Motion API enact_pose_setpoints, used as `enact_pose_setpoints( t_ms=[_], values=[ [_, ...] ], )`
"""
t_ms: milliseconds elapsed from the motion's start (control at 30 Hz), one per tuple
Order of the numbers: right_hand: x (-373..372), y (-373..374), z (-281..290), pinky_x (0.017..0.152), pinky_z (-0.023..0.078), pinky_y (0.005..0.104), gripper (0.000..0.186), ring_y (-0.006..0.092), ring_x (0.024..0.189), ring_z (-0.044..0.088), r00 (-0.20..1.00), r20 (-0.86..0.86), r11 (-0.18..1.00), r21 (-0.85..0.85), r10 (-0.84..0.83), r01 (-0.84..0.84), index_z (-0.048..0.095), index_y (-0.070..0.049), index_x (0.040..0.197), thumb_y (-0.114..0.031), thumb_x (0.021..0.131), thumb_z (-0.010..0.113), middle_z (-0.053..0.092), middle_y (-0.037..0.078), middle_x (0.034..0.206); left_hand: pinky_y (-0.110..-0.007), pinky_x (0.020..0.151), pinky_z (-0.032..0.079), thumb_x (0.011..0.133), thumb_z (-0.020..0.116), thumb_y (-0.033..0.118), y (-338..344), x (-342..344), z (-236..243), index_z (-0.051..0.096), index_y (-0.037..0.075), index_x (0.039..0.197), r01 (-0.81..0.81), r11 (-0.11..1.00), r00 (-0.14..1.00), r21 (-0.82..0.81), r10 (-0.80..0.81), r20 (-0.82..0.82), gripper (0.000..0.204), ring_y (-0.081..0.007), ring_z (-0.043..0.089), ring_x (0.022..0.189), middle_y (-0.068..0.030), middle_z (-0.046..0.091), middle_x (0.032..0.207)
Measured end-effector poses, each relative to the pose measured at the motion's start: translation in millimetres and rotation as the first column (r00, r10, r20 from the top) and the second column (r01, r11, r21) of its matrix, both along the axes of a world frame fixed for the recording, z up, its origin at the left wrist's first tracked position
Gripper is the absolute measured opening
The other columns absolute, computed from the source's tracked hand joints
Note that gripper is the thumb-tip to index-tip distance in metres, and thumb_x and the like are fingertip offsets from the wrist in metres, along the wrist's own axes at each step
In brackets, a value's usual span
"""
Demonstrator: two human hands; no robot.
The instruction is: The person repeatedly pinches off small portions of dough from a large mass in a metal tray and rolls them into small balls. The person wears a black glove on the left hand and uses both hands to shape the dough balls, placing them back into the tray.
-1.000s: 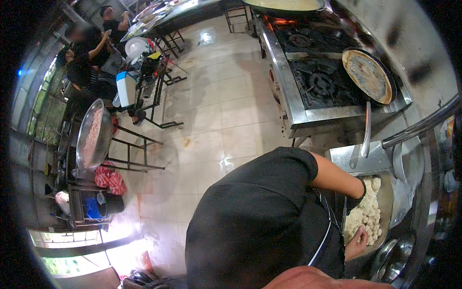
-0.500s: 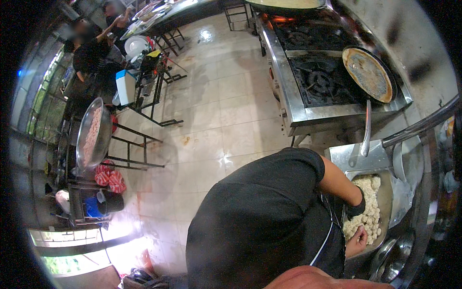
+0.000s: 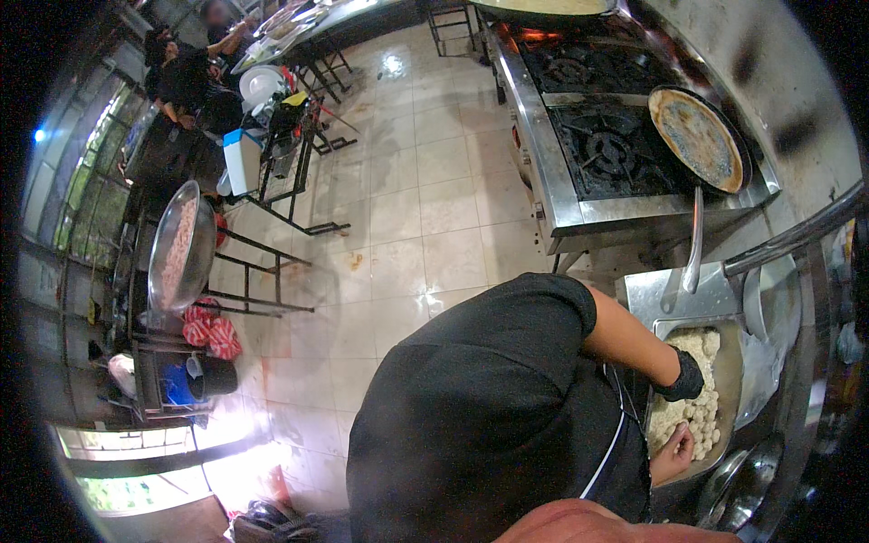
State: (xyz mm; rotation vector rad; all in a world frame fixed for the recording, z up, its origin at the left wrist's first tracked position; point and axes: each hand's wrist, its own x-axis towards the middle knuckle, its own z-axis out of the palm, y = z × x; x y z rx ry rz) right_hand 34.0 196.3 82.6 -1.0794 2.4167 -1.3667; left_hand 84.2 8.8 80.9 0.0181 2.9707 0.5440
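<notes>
A rectangular metal tray [image 3: 731, 362] at the lower right holds whitish, floury-looking lumps [image 3: 701, 418], some fine and some rounded. My left hand [image 3: 681, 376] reaches over the middle of it, with a black covering on the wrist and hand; the fingers are hidden from view. By the tray's near edge, my right hand [image 3: 672, 455] is bare, its fingers curled at the lumps. What it pinches, if anything, is too small to make out. My black sleeve and shoulder fill the lower middle.
A steel stove [image 3: 579, 217] carries a frying pan [image 3: 697, 136], its handle jutting toward the tray. Metal bowls [image 3: 747, 480] lie beside the tray. Leftward stand a large bowl of pinkish food [image 3: 179, 249], red-white bags [image 3: 213, 330] and black-framed racks. Another person [image 3: 186, 77] works far left.
My left hand has shifted slightly right over the tray, showing more of its black covering. My right hand stays in nearly the same place. The whole view has shifted a little.
</notes>
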Motion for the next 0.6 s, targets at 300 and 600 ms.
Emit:
enact_pose_setpoints(
  t_ms=[300, 600],
  values=[
    [1, -2, -4, 0.068, 0.040, 0.0254, 0.022, 0.0118, 0.070, 0.047, 0.999, -0.032, 0.995, -0.099, 0.004, -0.007, 0.059, 0.003, 0.086, -0.020, 0.086, 0.057, 0.055, 0.004, 0.073, -0.042, 0.066, 0.049, 0.069, 0.058, 0.015, -3, 1, -5, 0.061, 0.009, 0.096, -0.044, 0.999, 0.982, 0.026, 0.048, -0.184, 0.028, -0.0321, 0.061, 0.081, -0.0137, 0.063, 0.085],
    [-31, 19, -28, 0.067, 0.043, 0.0263, 0.034, 0.0133, 0.069, 0.050, 0.987, 0.140, 0.996, 0.063, -0.078, 0.070, 0.052, -0.001, 0.114, -0.024, 0.089, 0.052, 0.056, 0.005, 0.086, -0.044, 0.075, 0.047, 0.069, 0.058, 0.018, -7, 13, 4, 0.053, 0.009, 0.114, -0.131, 0.972, 0.948, 0.193, 0.180, -0.262, 0.047, -0.0368, 0.054, 0.100, -0.0222, 0.044, 0.122]
  ],
)
